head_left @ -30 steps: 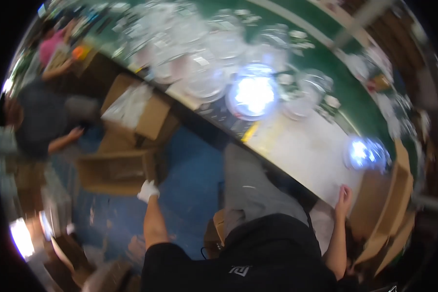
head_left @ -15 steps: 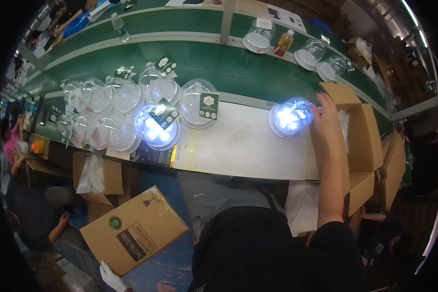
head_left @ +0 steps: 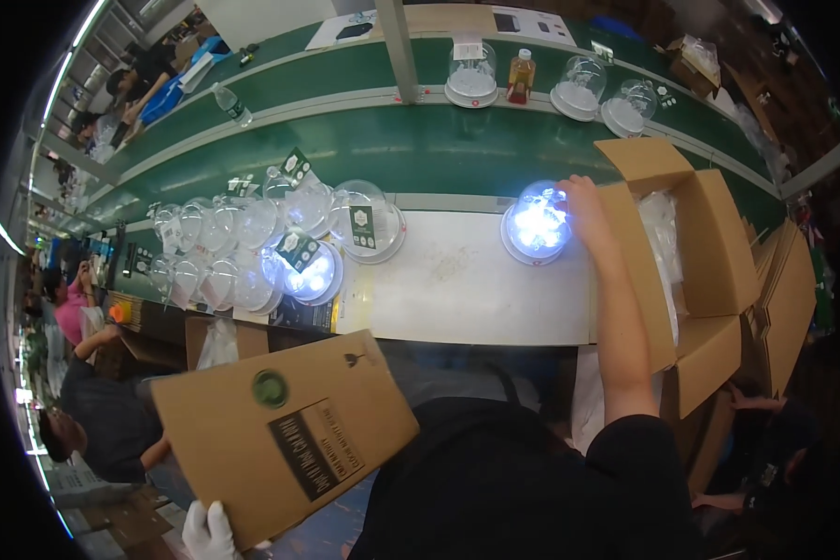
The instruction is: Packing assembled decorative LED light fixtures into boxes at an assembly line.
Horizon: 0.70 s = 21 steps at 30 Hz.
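My right hand (head_left: 583, 210) is bare, with its fingers bent against the right side of a clear domed light (head_left: 538, 222). This dome glows blue-white and stands upright on its white base; part of its side is hidden by the fingers. At the lower left, my left hand (head_left: 207, 532) wears a white glove and grips the bottom corner of a flat brown cardboard box (head_left: 224, 420), which hangs tilted off the table. The nearest standing items to that box are a second glowing dome (head_left: 310, 275) and an unlit dome with a green tag (head_left: 369, 215).
Several unlit domes (head_left: 219, 224) crowd the table's left. An open carton (head_left: 709, 243) with plastic wrapping stands at the right, beside folded cardboard (head_left: 784, 299). The shelf behind carries more domes (head_left: 579, 89) and a drink bottle (head_left: 521, 77). Other people (head_left: 103, 420) work nearby.
The cardboard box has come up and closer with my left hand, now overlapping my shirt. My right hand's fingers have bent onto the glowing dome's side. The whole view has shifted.
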Motion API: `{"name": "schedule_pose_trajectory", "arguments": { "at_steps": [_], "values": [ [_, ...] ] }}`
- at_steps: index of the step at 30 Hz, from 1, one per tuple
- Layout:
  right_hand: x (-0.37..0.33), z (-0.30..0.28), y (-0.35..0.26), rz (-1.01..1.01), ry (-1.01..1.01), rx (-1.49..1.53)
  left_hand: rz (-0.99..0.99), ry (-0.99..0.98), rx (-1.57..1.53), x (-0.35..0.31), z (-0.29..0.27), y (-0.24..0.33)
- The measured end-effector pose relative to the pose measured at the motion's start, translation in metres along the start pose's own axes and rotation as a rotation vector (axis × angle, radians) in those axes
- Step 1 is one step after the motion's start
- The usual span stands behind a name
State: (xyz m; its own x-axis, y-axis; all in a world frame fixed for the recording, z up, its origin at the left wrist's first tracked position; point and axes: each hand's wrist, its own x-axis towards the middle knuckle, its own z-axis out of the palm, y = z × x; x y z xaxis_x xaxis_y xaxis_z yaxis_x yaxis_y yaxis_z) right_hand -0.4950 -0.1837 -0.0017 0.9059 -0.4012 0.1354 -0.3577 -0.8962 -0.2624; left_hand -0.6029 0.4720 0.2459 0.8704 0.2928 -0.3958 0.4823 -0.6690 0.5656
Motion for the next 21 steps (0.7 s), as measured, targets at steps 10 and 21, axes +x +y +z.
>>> {"name": "schedule_pose_trajectory", "arguments": {
  "at_steps": [10, 21],
  "values": [
    [-0.005, -0.052, -0.047, -0.095, 0.053, 0.156, 0.620, -0.342, 0.021, 0.028, 0.072, 0.066],
    [-0.002, -0.207, -0.122, -0.487, 0.459, 0.384, 0.906, -0.412, 0.612, 0.034, 0.077, 0.098]
  ]
}}
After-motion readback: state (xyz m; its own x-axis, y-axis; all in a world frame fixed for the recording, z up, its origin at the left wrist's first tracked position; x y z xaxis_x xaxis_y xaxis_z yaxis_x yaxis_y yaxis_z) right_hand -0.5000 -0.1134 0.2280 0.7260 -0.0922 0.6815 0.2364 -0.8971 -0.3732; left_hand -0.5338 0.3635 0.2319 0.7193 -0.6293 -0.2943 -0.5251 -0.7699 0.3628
